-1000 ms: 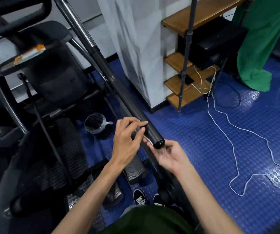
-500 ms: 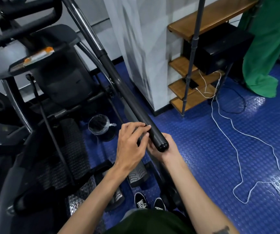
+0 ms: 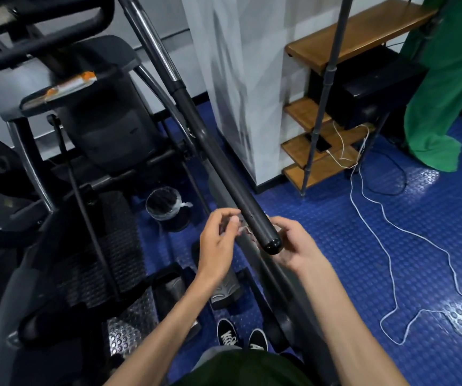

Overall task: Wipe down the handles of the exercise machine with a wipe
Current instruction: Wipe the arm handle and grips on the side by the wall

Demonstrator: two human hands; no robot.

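Left hand, centre of the frame: fingers curled, thumb and fingertips pinching a small pale scrap, apparently the wipe, just left of the handle. Half a second earlier this hand lay draped over the bar; it has since drawn back and now stands beside it, apart from the black grip. The scrap is blurred and mostly hidden behind the bar, so its extent cannot be told.

Right hand, just right of centre: fingers curled under and behind the rounded end cap of the handle. Whether they close on the wipe or on the bar cannot be told. Earlier this hand sat tucked close under the cap; it now shows more of its back and knuckles to the right of the bar.

The handle runs as a long black diagonal from the upper middle of the frame down to its capped end between the two hands, its upper part chromed.

Exercise machine, left half: dark console, frame and treaded pedals. A small lined bin stands on the blue studded floor left of the hands. Wooden shelves at upper right, a green cloth at far right, and a white cord trailing across the floor. Black shoes show at bottom centre.
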